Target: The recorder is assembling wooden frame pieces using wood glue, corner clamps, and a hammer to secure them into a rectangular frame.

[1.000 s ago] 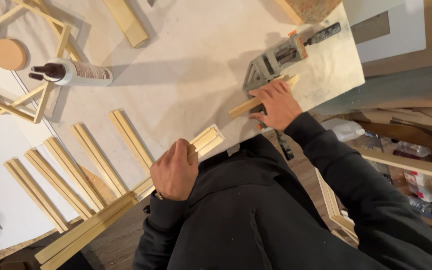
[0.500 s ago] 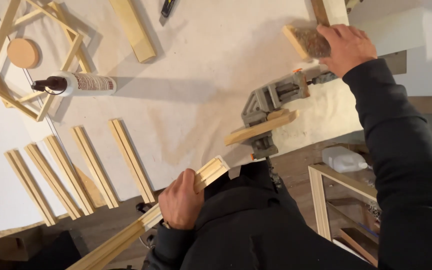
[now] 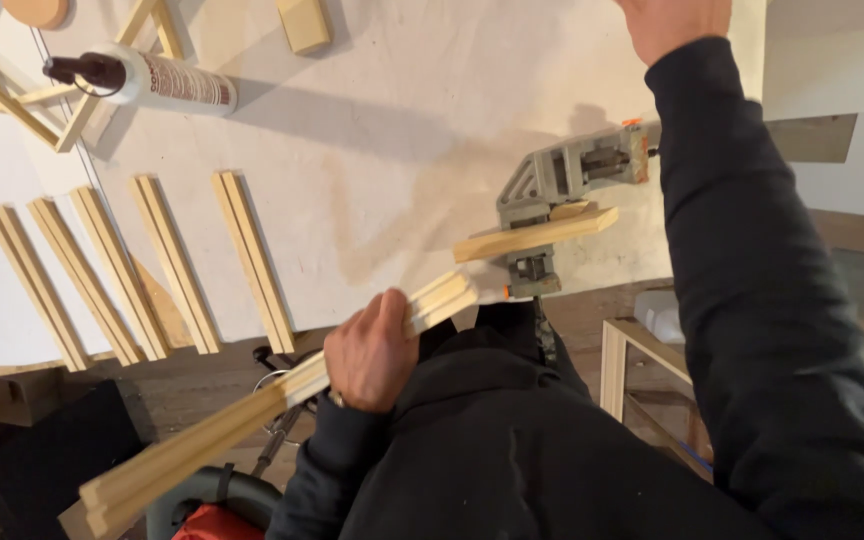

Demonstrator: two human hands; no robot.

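On the pale table (image 3: 372,150), far left, a glue bottle (image 3: 157,80) lies on its side, dark nozzle pointing left. Nearer, the left hand (image 3: 372,355) wraps its fingers around a bundle of wood strips (image 3: 252,415). At the far edge, the right hand (image 3: 674,22) is cropped; its grip cannot be told. A corner clamp (image 3: 562,180) pins one strip (image 3: 537,235).

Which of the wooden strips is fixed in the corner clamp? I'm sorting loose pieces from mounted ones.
The short strip lying across the grey corner clamp. The other strips lie loose in a row or sit in the left hand.
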